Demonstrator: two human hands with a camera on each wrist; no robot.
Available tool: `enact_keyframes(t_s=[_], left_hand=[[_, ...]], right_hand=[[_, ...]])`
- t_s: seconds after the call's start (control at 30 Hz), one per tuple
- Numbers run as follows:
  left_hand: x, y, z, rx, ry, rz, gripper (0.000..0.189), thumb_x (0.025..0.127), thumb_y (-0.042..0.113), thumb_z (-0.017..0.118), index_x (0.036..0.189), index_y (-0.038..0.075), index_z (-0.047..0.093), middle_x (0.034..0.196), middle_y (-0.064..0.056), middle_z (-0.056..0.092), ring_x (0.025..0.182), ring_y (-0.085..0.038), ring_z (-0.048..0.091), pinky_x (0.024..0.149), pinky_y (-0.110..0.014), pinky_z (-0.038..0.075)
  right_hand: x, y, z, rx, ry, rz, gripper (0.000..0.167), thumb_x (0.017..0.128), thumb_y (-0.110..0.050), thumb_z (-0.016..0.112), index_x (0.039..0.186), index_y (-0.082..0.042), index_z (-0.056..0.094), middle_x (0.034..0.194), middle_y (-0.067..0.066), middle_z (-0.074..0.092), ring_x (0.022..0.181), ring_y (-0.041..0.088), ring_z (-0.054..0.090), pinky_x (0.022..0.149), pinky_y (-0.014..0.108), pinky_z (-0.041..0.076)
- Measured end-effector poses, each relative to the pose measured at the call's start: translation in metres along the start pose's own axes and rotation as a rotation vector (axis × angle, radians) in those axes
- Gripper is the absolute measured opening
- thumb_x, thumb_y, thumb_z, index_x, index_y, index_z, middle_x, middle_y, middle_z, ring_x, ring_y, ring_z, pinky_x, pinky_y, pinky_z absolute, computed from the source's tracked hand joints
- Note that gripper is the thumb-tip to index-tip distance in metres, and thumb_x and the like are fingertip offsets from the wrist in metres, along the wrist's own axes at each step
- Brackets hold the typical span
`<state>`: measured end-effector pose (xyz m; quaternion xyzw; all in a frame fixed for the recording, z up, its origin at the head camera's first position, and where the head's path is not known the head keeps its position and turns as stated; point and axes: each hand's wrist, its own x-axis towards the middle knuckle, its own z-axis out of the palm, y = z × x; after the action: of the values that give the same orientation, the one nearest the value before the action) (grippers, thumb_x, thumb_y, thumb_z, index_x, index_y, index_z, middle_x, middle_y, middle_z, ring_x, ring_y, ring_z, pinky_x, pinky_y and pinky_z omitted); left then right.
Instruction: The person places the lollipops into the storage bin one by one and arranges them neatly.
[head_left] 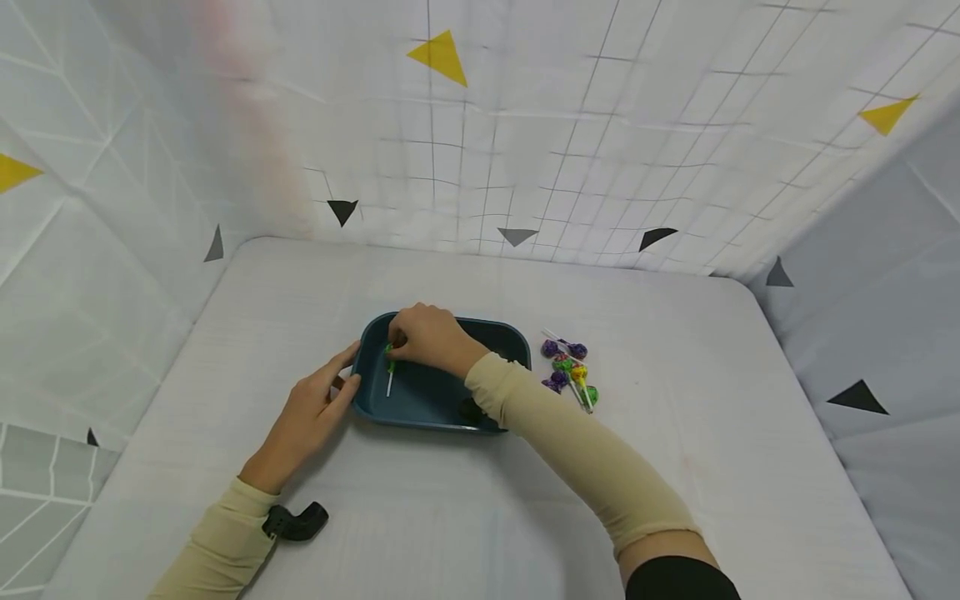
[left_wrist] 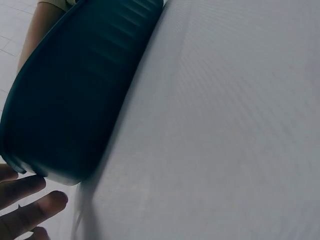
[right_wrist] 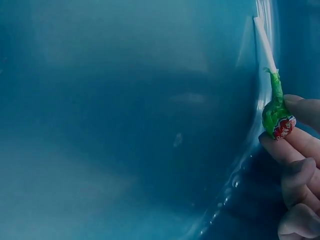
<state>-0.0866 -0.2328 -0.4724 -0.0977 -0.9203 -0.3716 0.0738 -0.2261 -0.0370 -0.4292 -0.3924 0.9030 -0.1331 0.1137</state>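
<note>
A dark teal tray point(head_left: 420, 408) lies on the white-covered table. Inside its left end my right hand point(head_left: 431, 335) pinches a green-wrapped lollipop point(right_wrist: 276, 112) by the candy, between thumb and fingers. The white stick point(right_wrist: 265, 45) points toward the tray's near side in the head view. My left hand point(head_left: 311, 417) touches the tray's left end with its fingers extended; in the left wrist view its fingertips point(left_wrist: 52, 202) are at the tray's end wall point(left_wrist: 60, 170). My right forearm hides part of the tray's right side.
To the right of the tray lies a loose pile of lollipops, with purple point(head_left: 577, 351), yellow point(head_left: 579, 372) and green point(head_left: 592, 393) wrappers. White patterned sheets point(head_left: 525, 150) hang behind and beside the table. A black wrist device point(head_left: 297, 522) sits on my left wrist.
</note>
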Motion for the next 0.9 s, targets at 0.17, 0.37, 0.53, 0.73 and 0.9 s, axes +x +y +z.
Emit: enact_keyframes(t_s=[0.17,0.37,0.53,0.73,0.9], left_hand=[[0.002,-0.001,-0.001,-0.002,0.012,0.009,0.052,0.111,0.028,0.050,0.159,0.011,0.042,0.106,-0.011,0.071,0.080,-0.015,0.059,0.066,-0.027,0.047],[0.000,-0.001,0.000,0.001,0.008,0.012,0.052,0.111,0.028,0.050,0.159,0.011,0.042,0.109,-0.010,0.071,0.082,-0.014,0.060,0.067,-0.027,0.047],[-0.002,0.001,0.000,-0.002,0.005,0.002,0.052,0.111,0.029,0.050,0.159,0.013,0.042,0.114,-0.009,0.071,0.084,-0.014,0.060,0.068,-0.028,0.048],[-0.001,0.001,0.001,-0.010,0.010,0.006,0.051,0.111,0.026,0.050,0.159,0.011,0.043,0.107,-0.010,0.071,0.081,-0.014,0.059,0.067,-0.028,0.047],[-0.001,0.000,0.000,-0.010,0.007,0.006,0.051,0.111,0.027,0.050,0.159,0.012,0.042,0.112,-0.011,0.071,0.082,-0.014,0.060,0.067,-0.027,0.047]], right_hand=[[0.004,-0.002,0.002,0.000,0.016,-0.003,0.023,0.095,-0.037,0.077,0.107,-0.019,0.080,0.103,-0.005,0.079,0.088,0.007,0.072,0.076,0.025,0.058],[0.005,-0.004,0.007,0.007,0.003,0.000,0.022,0.096,-0.038,0.075,0.106,-0.019,0.080,0.102,-0.006,0.079,0.087,0.006,0.072,0.075,0.024,0.058],[0.005,-0.006,0.009,0.015,0.014,0.005,0.020,0.097,-0.036,0.075,0.106,-0.019,0.081,0.103,-0.005,0.079,0.089,0.007,0.073,0.076,0.025,0.058],[0.005,-0.011,0.008,0.011,0.018,0.008,0.020,0.097,-0.037,0.074,0.105,-0.021,0.082,0.100,-0.007,0.079,0.086,0.006,0.072,0.073,0.024,0.057],[0.006,-0.013,0.009,0.009,0.033,0.011,0.020,0.097,-0.038,0.074,0.105,-0.022,0.082,0.098,-0.009,0.079,0.086,0.005,0.072,0.072,0.022,0.056]])
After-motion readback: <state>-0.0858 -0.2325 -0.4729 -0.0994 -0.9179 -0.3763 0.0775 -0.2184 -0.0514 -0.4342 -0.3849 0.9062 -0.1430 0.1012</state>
